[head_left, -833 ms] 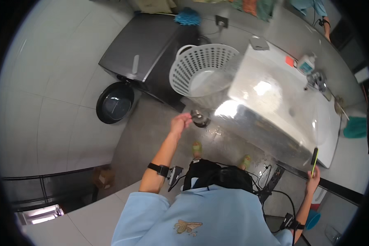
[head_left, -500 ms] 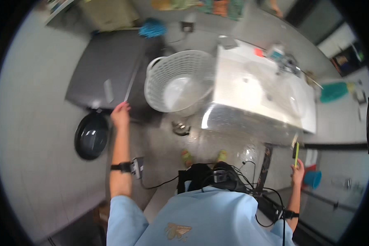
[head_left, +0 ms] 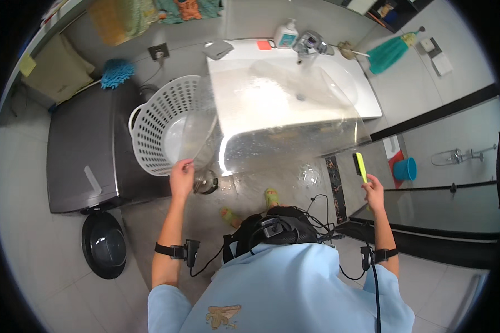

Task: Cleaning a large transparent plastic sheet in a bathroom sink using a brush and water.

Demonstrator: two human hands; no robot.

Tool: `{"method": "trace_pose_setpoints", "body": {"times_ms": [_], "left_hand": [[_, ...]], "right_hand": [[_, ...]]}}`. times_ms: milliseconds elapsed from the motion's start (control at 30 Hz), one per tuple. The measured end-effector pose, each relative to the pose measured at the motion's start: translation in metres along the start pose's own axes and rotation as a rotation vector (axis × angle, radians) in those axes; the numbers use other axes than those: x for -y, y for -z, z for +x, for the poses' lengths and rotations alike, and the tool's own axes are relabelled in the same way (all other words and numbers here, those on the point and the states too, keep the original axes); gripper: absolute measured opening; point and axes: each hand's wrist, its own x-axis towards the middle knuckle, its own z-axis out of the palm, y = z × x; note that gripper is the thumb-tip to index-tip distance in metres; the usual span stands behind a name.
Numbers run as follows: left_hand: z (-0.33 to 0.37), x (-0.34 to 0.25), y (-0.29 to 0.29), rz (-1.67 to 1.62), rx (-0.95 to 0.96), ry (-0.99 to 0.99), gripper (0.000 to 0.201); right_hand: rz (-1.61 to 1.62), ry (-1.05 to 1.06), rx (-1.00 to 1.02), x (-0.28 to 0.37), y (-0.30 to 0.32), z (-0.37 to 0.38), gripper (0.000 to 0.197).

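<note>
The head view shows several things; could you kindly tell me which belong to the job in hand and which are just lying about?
Seemingly in use:
Brush, in the right hand
Clear sheet, left hand at its edge
Sink, partly under the sheet

Seemingly just about:
Soap bottle
Bucket
Basin
Green cloth

Left hand (head_left: 181, 177) now at the clear sheet's (head_left: 289, 145) left corner

Mid-frame, the clear sheet (head_left: 294, 147) spans the sink's (head_left: 354, 83) front, barring a straight reach; the basket (head_left: 150, 136) crowds its left end. Below, room runs between left hand (head_left: 182, 178) and right hand (head_left: 374, 193), above the cables (head_left: 329, 221).
</note>
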Motion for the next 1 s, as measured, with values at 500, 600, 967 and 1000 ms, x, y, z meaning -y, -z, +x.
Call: {"method": "trace_pose_setpoints", "body": {"times_ms": [500,600,967,1000], "left_hand": [[0.048,-0.237,-0.299,0.559,0.427,-0.424,0.062],[0.079,-0.264,-0.359,0.715,0.471,-0.347,0.066],[0.126,-0.287,-0.42,0.89,0.551,-0.089,0.072],[0.131,-0.286,-0.423,0.875,0.538,-0.067,0.072]], "right_hand": [[-0.356,0.404,0.107,0.013,-0.034,0.212,0.038],[-0.502,0.357,0.215,0.033,-0.045,0.261,0.041],[-0.714,0.402,0.462,0.073,-0.144,0.422,0.042],[-0.682,0.418,0.502,0.082,-0.162,0.425,0.04]]}}
